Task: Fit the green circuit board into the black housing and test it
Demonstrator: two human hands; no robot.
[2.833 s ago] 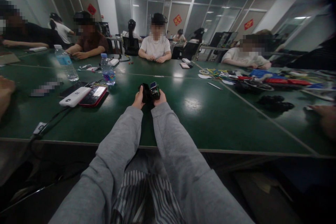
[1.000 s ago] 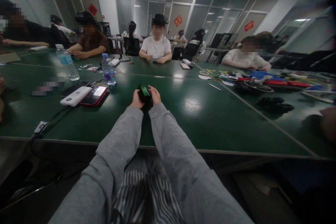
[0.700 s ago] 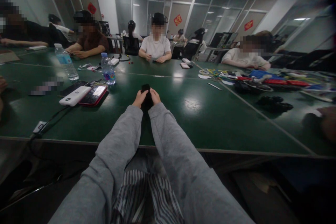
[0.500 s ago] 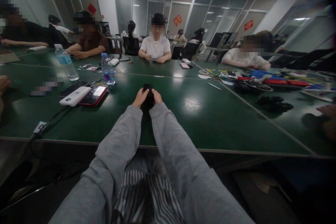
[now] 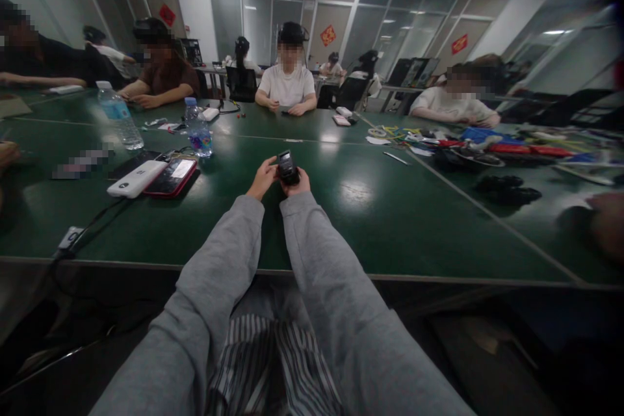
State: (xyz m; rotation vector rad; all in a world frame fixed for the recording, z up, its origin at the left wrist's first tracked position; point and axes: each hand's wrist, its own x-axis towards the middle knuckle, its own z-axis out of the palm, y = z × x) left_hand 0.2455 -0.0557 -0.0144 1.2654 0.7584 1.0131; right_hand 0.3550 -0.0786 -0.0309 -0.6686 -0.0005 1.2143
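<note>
A small black handheld device point(image 5: 287, 168) with a pale screen or label near its top is held just above the green table point(image 5: 312, 234). My right hand point(image 5: 299, 184) is wrapped round its lower right part. Close by on the left, my left hand point(image 5: 264, 177) has its fingers stretched out and apart, with the fingertips at the device's left edge; whether they touch it is hard to tell. The device's underside and some of my right fingers are hidden.
Left of my hands lie a white power bank point(image 5: 137, 178) with a cable and a red-edged phone point(image 5: 171, 177). Two water bottles point(image 5: 119, 116) point(image 5: 198, 129) stand behind them. A pen point(image 5: 396, 158) and a heap of cables point(image 5: 419, 140) lie right. Other people sit around the table.
Both hands gripped the device before. My left hand has let go and spread its fingers. The device has tilted and turned in my right hand, showing its pale screen or label.
</note>
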